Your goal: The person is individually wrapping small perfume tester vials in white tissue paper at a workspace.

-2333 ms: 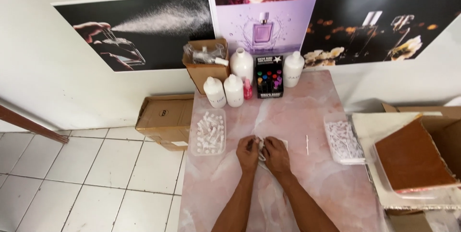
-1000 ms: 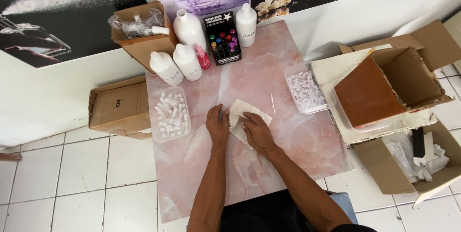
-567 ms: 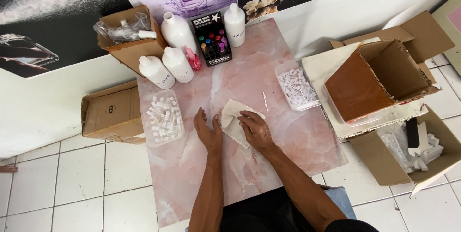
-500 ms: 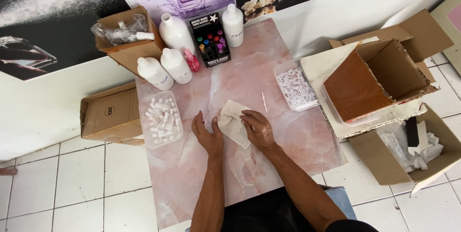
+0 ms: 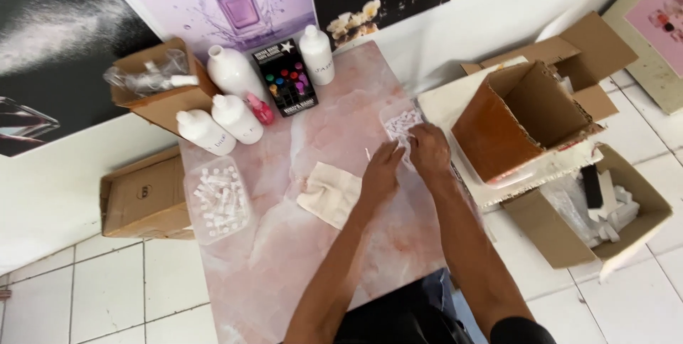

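Observation:
My right hand (image 5: 429,149) rests over the near edge of a clear plastic tray (image 5: 400,120) of small pale pieces at the table's right side, fingers curled down into it. Just to its left, my left hand (image 5: 381,172) has its fingertips touching that tray's corner. Blur hides whether either hand grips a piece. A cream cloth (image 5: 329,193) lies flat and unheld on the pink marble table (image 5: 284,258), left of my left wrist. A thin pale stick (image 5: 368,153) lies beside my left fingers.
Three white bottles (image 5: 226,118), a small pink bottle (image 5: 260,108), a black box with coloured dots (image 5: 287,86) and another white bottle (image 5: 316,54) stand at the back. A clear tray of vials (image 5: 217,199) sits left. Open cardboard boxes (image 5: 526,120) crowd the right.
Both hands have left the cloth and moved right to the clear tray. The cloth stays spread on the table. The view has shifted and tilted.

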